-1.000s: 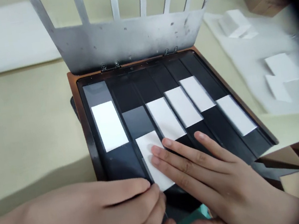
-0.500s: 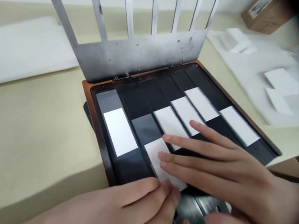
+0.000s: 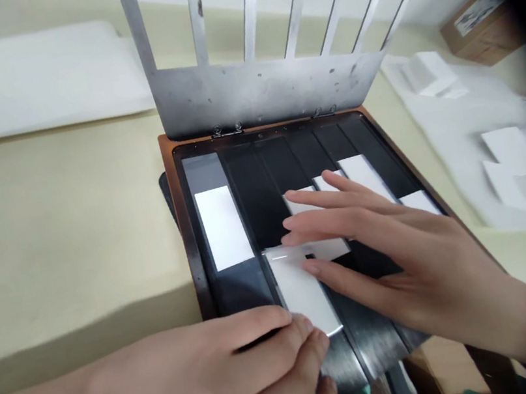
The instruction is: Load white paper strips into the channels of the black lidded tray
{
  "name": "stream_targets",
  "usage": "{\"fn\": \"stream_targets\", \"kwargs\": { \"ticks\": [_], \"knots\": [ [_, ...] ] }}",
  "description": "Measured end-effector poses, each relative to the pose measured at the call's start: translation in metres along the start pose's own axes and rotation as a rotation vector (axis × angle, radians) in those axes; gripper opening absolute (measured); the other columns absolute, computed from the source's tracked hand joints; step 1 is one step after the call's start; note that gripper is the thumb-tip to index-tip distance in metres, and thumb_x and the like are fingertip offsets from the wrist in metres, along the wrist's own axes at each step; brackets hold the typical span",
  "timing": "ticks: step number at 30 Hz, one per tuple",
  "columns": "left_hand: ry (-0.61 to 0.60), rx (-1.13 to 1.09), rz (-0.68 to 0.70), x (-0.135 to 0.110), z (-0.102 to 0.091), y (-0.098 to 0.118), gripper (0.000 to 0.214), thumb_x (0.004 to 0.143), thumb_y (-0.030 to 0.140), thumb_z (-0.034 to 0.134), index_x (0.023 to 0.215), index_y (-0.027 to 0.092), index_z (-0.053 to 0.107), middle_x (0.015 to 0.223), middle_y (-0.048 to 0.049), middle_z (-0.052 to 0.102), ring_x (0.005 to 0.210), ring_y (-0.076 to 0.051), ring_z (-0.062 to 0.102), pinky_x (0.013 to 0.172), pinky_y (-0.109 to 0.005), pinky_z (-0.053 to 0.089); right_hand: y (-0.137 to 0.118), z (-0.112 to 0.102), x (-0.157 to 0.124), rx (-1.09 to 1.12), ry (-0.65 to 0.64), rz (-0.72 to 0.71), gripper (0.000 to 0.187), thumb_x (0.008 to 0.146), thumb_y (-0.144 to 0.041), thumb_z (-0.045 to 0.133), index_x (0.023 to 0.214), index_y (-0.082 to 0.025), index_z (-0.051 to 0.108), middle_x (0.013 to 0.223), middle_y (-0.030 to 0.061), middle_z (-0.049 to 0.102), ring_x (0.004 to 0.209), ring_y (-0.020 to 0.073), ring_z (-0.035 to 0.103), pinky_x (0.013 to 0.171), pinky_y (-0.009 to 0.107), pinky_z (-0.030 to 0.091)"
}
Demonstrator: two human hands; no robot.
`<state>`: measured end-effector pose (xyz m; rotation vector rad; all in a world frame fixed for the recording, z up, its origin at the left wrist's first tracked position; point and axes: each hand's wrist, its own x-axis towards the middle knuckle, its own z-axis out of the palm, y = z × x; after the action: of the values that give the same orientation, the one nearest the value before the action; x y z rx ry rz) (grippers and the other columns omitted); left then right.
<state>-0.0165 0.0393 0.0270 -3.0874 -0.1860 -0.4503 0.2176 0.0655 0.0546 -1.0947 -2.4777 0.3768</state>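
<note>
A dark tray (image 3: 248, 166) with long lanes holds several white cards, each set on a clear or grey strip. My left hand (image 3: 268, 361) is closed, its fingertips pressed together on the lower edge of the white card (image 3: 305, 296) in the second lane. Just above that card, my right hand (image 3: 388, 237) pinches a thin, pale see-through film (image 3: 325, 250) between thumb and fingers, at the card's top end. The right hand covers parts of the cards beyond. Untouched in the left lane lies another white card (image 3: 225, 227).
A slotted metal frame (image 3: 266, 88) stands raised, hinged at the tray's far edge. White foam sheet (image 3: 28, 80) lies at the back left. To the right are loose white pieces (image 3: 507, 147) on a pale sheet and a cardboard box (image 3: 479, 26).
My right hand has closed into a pinch and raised the film from the grey strip above the second-lane card. My left hand stays at the card's lower edge. The view has shifted slightly.
</note>
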Motion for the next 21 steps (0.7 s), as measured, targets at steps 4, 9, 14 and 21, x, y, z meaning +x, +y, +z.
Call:
{"fn": "stream_targets", "kwargs": {
  "ticks": [4, 9, 14, 21],
  "knots": [
    [-0.002, -0.016, 0.015, -0.001, -0.001, 0.000, 0.052, 0.080, 0.044, 0.062, 0.127, 0.022, 0.058, 0.130, -0.0038, 0.057, 0.122, -0.025, 0.047, 0.108, -0.036, 0.040, 0.001, -0.001, 0.001, 0.113, -0.035, 0.064, 0.025, 0.090, -0.017, 0.056, 0.114, -0.023, 0.053, 0.106, -0.0023, 0.065, 0.102, 0.0094, 0.062, 0.093, 0.018, 0.048],
    [-0.015, 0.017, 0.003, 0.001, -0.003, 0.000, 0.045, 0.084, 0.040, 0.057, 0.125, 0.021, 0.059, 0.129, -0.0043, 0.058, 0.121, -0.026, 0.049, 0.107, -0.038, 0.042, -0.001, 0.003, 0.004, 0.106, -0.002, 0.024, 0.029, 0.089, -0.012, 0.055, 0.117, -0.021, 0.053, 0.114, 0.0003, 0.060, 0.105, 0.0095, 0.059, 0.092, 0.017, 0.047],
    [-0.023, -0.004, 0.019, -0.001, -0.002, 0.001, 0.051, 0.080, 0.044, 0.062, 0.126, 0.022, 0.058, 0.131, -0.0051, 0.056, 0.121, -0.026, 0.048, 0.105, -0.038, 0.044, -0.002, 0.004, 0.001, 0.086, -0.047, -0.068, 0.025, 0.089, -0.006, 0.052, 0.110, -0.017, 0.062, 0.113, 0.0045, 0.061, 0.099, 0.0127, 0.058, 0.086, 0.024, 0.051],
    [-0.013, -0.005, 0.032, 0.000, 0.000, -0.001, 0.048, 0.083, 0.043, 0.058, 0.125, 0.022, 0.058, 0.131, -0.0057, 0.056, 0.121, -0.026, 0.048, 0.104, -0.037, 0.044, -0.005, 0.004, -0.009, 0.009, 0.018, -0.123, 0.027, 0.081, 0.002, 0.058, 0.104, -0.010, 0.066, 0.109, 0.0060, 0.067, 0.092, 0.0170, 0.053, 0.080, 0.034, 0.048]
  ]
}}
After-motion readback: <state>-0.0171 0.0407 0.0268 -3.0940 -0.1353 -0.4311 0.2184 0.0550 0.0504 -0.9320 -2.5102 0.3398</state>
